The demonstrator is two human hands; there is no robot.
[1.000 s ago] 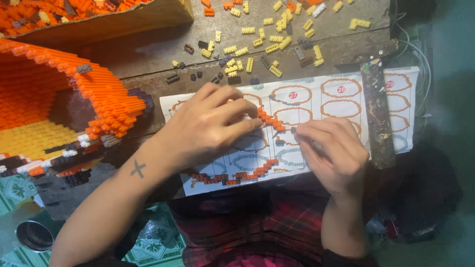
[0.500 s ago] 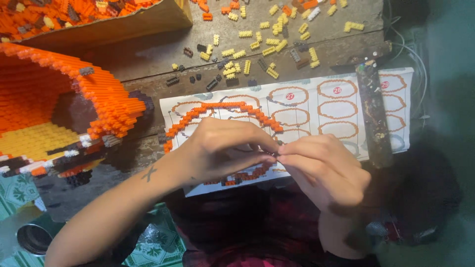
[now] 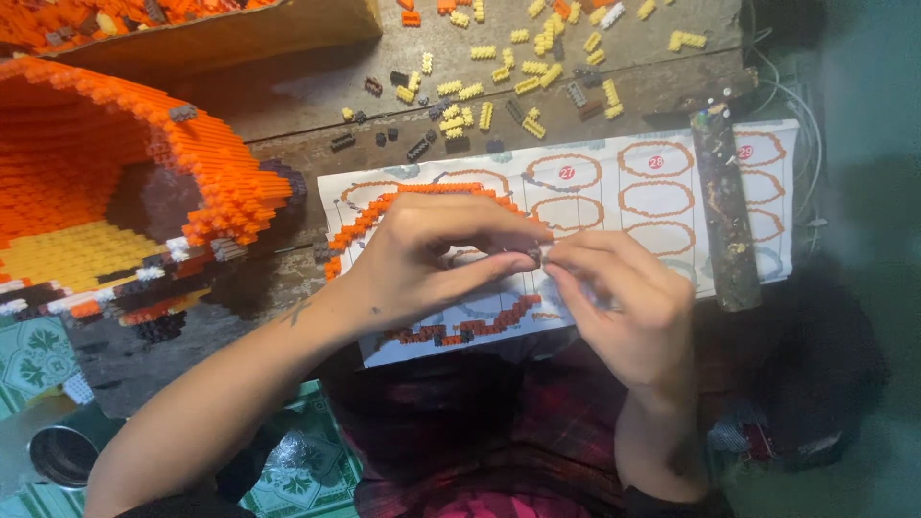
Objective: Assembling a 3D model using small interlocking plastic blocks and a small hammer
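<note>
My left hand (image 3: 432,259) and my right hand (image 3: 628,302) meet over a white paper sheet (image 3: 662,197) printed with ring outlines. Their fingertips pinch a tiny dark brick (image 3: 534,254) between them. A ring of small orange and dark red bricks (image 3: 384,206) lies on the sheet, partly hidden under my left hand. Its lower arc (image 3: 460,329) shows below my fingers.
A large orange and yellow brick model (image 3: 125,182) stands at the left. Loose yellow, dark and orange bricks (image 3: 518,67) are scattered on the wooden table at the back. A dark paint-flecked bar (image 3: 724,206) lies across the sheet's right side. A cardboard box (image 3: 240,34) sits at the back left.
My hands have lifted off the brick ring and come together above the sheet, fingertips now pinching a small dark brick. The view has shifted slightly.
</note>
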